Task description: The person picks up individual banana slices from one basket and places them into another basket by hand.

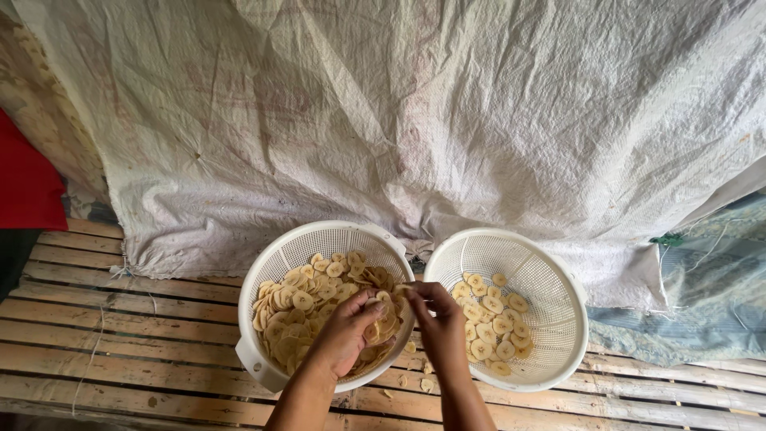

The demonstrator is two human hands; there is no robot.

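Two white plastic colander baskets stand side by side on a slatted bamboo platform. The left basket (263, 271) is heaped with pale round banana slices (299, 307). Fewer slices (491, 323) lie in the right basket (550, 271). My left hand (347, 331) reaches into the left basket with its fingers curled on a bunch of slices. Over the gap between the two rims, my right hand (439, 315) pinches a slice between its fingertips.
A large white woven sheet (415, 112) hangs behind the baskets and drapes onto the bamboo slats (120, 335). A red cloth (28, 187) is at the far left, a bluish tarp (702, 295) at the right. Some stray slices (423, 379) lie on the slats.
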